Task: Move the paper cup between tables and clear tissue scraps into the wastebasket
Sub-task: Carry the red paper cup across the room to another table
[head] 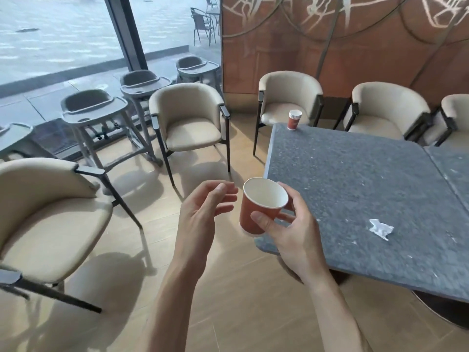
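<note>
Beside the relaxed, empty left hand (203,212), the right hand (286,232) holds an empty red paper cup (256,212); right of it, a white tissue scrap (380,228) still awaits clearing from the grey speckled bench (355,179).

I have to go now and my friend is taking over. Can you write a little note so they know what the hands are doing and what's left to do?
Right hand: holds the red paper cup in the air, off the near corner of the grey table. The cup looks empty.
Left hand: empty, fingers loosely curled, beside the cup.
On the table: a stack of red cups at the far corner, one white tissue scrap near the front edge, and small white bits scattered around.
Done: cup picked up.
Left: set the cup on the other table, then gather the tissue scraps for the wastebasket, which is not in view.
</note>
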{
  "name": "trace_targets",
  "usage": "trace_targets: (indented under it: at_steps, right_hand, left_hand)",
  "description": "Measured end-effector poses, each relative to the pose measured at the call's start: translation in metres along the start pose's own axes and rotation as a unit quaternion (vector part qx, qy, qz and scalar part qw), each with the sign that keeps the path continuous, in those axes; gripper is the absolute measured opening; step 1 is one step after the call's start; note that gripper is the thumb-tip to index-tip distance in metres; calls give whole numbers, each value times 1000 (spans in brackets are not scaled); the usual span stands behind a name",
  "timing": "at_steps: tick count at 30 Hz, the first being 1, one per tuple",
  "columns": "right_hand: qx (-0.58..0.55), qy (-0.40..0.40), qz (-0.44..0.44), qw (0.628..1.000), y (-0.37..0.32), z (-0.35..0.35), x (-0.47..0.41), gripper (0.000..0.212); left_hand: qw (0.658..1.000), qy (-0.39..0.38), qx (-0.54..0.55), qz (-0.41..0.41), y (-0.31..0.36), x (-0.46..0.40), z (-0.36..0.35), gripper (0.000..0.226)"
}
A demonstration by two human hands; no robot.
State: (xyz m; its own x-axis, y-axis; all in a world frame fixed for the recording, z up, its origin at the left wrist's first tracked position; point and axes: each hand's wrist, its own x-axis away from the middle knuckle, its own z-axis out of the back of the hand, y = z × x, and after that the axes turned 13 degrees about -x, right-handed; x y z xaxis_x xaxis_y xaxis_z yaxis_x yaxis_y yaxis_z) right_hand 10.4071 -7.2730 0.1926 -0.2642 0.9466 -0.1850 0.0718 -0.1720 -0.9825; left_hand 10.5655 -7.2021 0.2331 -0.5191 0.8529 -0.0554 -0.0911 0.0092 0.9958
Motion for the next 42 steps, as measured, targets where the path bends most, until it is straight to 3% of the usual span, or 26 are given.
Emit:
trace_targets:
  at_steps: [6, 21, 24, 29, 42]
  right_hand:
    - [-3, 3, -16, 1000, 26, -39, -111, 81]
    - [10, 98, -17, 995, 96, -78, -429, 64]
    - [22, 116, -21, 993, 106, -84, -467, 61]
    - [57, 159, -59, 984, 138, -91, -523, 68]
    - [135, 277, -153, 939, 173, -117, -676, 73]
  left_hand:
    - [1000, -28, -2, 2, -11, -116, 1, 26]
    - [988, -128, -87, -7, -21, -469, -59, 21]
    - [987, -141, -78, -2, -31, -516, -69, 16]
    - [978, -194, -78, 8, -59, -596, -86, 25]
    - [925, -373, -48, 56, -101, -808, -137, 27]
